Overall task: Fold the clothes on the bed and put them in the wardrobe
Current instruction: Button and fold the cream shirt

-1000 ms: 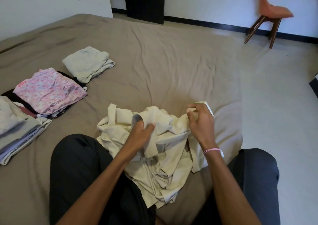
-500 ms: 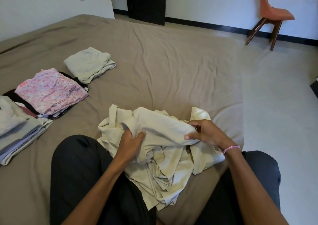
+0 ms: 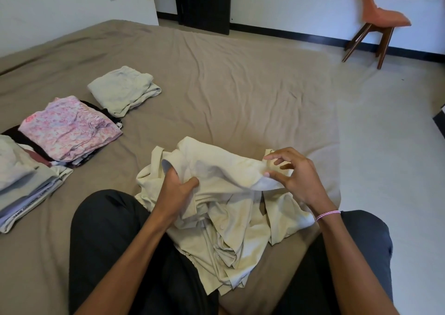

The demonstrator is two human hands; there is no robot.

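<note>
Fingers (image 3: 281,152) on shirt (image 3: 216,170), long axis left-right

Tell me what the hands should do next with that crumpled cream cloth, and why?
Probably lift the cream garment and spread it flat on the bed. The left hand grips a bunched part and the right hand pinches an edge, but most of it lies in a crumpled heap, too tangled to fold neatly.

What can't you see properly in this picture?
Head view:
- Fingertips of the left hand: buried in folds of the cream garment.
- The grey stack: cut off by the left edge.
- The dark clothes: mostly covered by the pink floral garment.
- The black door: cut off by the top edge.
</note>
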